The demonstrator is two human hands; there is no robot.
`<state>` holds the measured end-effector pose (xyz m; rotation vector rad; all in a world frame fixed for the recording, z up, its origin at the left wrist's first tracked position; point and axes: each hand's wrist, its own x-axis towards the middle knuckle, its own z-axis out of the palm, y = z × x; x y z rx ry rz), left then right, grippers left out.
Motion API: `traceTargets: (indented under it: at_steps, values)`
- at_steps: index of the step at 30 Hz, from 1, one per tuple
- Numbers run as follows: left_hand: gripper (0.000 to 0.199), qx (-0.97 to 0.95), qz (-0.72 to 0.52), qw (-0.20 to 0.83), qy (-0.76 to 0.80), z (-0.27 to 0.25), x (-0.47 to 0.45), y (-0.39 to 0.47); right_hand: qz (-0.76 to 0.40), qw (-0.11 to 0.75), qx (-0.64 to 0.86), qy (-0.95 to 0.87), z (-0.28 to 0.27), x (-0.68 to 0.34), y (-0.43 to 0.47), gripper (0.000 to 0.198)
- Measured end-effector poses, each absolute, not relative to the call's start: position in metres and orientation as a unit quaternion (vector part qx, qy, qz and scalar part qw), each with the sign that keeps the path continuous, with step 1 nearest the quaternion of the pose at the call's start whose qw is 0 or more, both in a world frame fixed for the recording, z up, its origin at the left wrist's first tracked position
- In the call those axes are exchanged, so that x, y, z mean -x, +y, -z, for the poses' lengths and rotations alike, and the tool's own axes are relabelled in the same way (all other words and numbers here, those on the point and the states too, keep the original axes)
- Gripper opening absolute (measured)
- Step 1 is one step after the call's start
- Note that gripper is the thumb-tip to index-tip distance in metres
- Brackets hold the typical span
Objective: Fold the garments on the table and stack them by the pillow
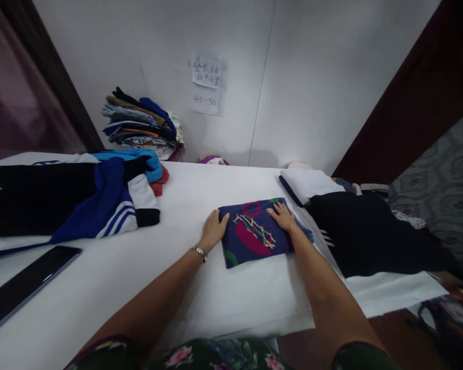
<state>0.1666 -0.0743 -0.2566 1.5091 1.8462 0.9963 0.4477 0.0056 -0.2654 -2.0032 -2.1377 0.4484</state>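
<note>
A folded navy garment (254,231) with a pink, green and cream print lies in front of me on the white table. At its left edge rests my left hand (213,229), thumb apart from the fingers and over the fabric's border. My right hand (283,218) lies flat on the garment's upper right part, with its fingers spread. A bit of blue striped cloth (305,232) shows beside my right forearm, at the garment's right side.
Black, blue and white clothes (111,192) lie at the left, near a dark phone (27,285). Folded clothes (141,126) are stacked by the wall behind. On the right are a black garment (374,234) and a white one (312,185). Handwritten paper signs (208,82) hang on the wall.
</note>
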Motion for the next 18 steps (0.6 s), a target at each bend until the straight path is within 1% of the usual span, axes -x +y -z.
traceTargets:
  at_steps: [4,7,9,11,14,16,18]
  values:
    - [0.05,-0.486,-0.365,0.356,0.709,0.245,-0.16,-0.045,-0.152,0.079,0.676,-0.716,0.264,-0.447,0.005,0.072]
    - [0.041,-0.451,-0.36,0.417,0.702,0.241,-0.167,-0.03,-0.15,0.081,0.677,-0.716,0.263,-0.447,0.004,0.07]
    - [0.035,-0.446,-0.358,0.434,0.697,0.241,-0.172,-0.026,-0.149,0.083,0.677,-0.716,0.264,-0.447,0.004,0.069]
    - [0.032,-0.452,-0.357,0.423,0.7,0.243,-0.174,-0.025,-0.149,0.083,0.678,-0.715,0.267,-0.447,0.003,0.069]
    - [0.028,-0.469,-0.34,0.371,0.726,0.249,-0.169,-0.028,-0.145,0.081,0.681,-0.714,0.272,-0.448,0.003,0.069]
    - [0.031,-0.482,-0.317,0.332,0.746,0.251,-0.165,-0.031,-0.139,0.08,0.682,-0.714,0.275,-0.449,0.004,0.068]
    - [0.038,-0.499,-0.293,0.298,0.76,0.25,-0.161,-0.033,-0.132,0.078,0.682,-0.715,0.278,-0.449,0.005,0.066]
